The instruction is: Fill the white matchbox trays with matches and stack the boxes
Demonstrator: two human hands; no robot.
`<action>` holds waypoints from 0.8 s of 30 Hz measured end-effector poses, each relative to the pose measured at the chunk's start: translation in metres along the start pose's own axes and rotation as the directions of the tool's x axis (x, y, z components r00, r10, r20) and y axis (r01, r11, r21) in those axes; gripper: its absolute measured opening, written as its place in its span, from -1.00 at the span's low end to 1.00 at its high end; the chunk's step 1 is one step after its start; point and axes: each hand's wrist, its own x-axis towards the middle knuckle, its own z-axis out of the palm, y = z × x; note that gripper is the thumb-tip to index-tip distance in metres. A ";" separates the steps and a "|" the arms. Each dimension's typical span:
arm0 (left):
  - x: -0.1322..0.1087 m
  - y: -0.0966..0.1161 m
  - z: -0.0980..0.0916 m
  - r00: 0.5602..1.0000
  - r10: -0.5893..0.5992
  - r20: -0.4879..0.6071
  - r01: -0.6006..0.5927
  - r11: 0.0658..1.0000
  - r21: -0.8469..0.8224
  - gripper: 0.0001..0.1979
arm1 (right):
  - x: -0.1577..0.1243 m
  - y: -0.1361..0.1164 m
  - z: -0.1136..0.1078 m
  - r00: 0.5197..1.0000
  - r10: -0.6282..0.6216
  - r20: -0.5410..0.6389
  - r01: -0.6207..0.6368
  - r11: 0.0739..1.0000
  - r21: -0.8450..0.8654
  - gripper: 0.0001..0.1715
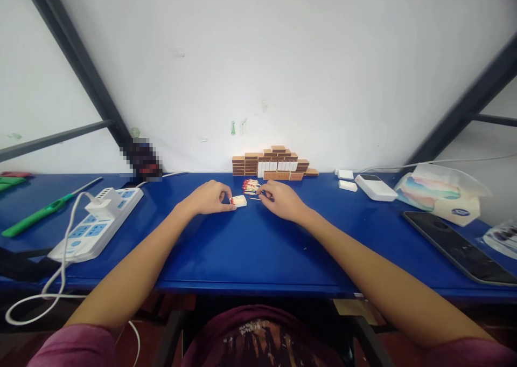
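On the blue table, my left hand (210, 197) grips the left end of a small white matchbox tray (239, 200), thumb in front and fingers behind. Red-tipped matches lie inside the tray. My right hand (283, 199) is closed in a pinch just right of it, and a thin matchstick (254, 198) sticks out from its fingertips toward the tray. Behind both hands lies a loose pile of matches (250, 186), partly covered by my right fingers. Brown matchboxes (245, 165) are stacked against the wall, with a row of white ones (278, 166) standing among them.
At left are a white power strip (97, 224) with a plugged-in charger and cable, and a green long-necked lighter (44, 215). To the right lie a white device (376, 187), a tissue pack (440, 192) and a dark phone (460, 246). Slanted dark posts flank the table.
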 end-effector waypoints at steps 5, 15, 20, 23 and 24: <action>0.001 -0.006 0.000 0.999 -0.039 0.030 0.039 0.999 0.005 -0.56 | 0.011 0.001 0.016 0.998 0.022 0.064 -0.019 0.999 -0.046 -0.88; -0.001 0.002 -0.007 0.949 0.060 -0.310 0.002 0.981 0.196 -0.53 | 0.014 0.024 -0.025 0.999 0.037 0.000 -0.037 0.998 -0.053 -0.82; 0.034 0.072 0.029 0.902 0.373 -0.218 -0.350 0.927 0.136 -0.54 | 0.005 0.084 -0.071 0.946 0.170 -0.275 -0.192 0.980 -0.054 -0.81; 0.061 0.115 0.057 0.906 0.389 -0.168 -0.355 0.913 0.200 -0.38 | 0.000 0.109 -0.071 0.915 0.248 -0.317 -0.292 0.951 -0.099 -0.82; 0.068 0.126 0.065 0.912 0.379 -0.155 -0.332 0.906 0.261 -0.34 | -0.001 0.114 -0.069 0.912 0.268 -0.310 -0.315 0.943 -0.111 -0.82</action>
